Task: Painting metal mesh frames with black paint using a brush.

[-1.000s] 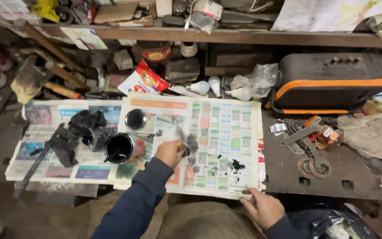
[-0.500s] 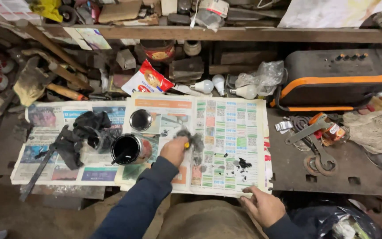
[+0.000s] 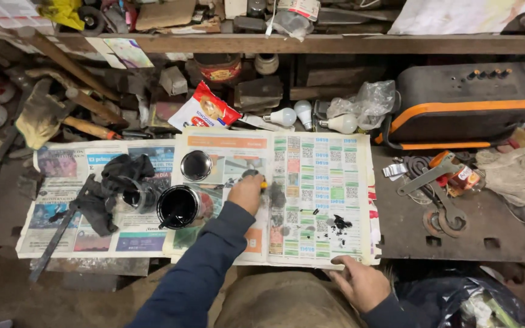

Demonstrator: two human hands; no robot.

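Observation:
My left hand (image 3: 245, 193) is closed on a small brush (image 3: 266, 184) with a yellow band; its dark bristles rest on the open newspaper (image 3: 326, 182) beside a black smear. Just left of that hand stands an open can of black paint (image 3: 177, 206), with its round lid (image 3: 196, 165) lying behind it. My right hand (image 3: 360, 282) lies flat on the newspaper's near edge, fingers apart and holding nothing. Black paint spots (image 3: 339, 224) mark the paper between the two hands.
A black rag and a dark glass jar (image 3: 130, 189) lie on a second newspaper at left, with a long dark bar (image 3: 56, 234). Light bulbs (image 3: 302, 115), a snack packet (image 3: 205, 109), an orange-and-black case (image 3: 469, 103) and metal tools (image 3: 432, 182) crowd the back and right.
My left hand has moved a little further from me and to the right with the brush over the newspaper. My right hand stays on the paper's near edge.

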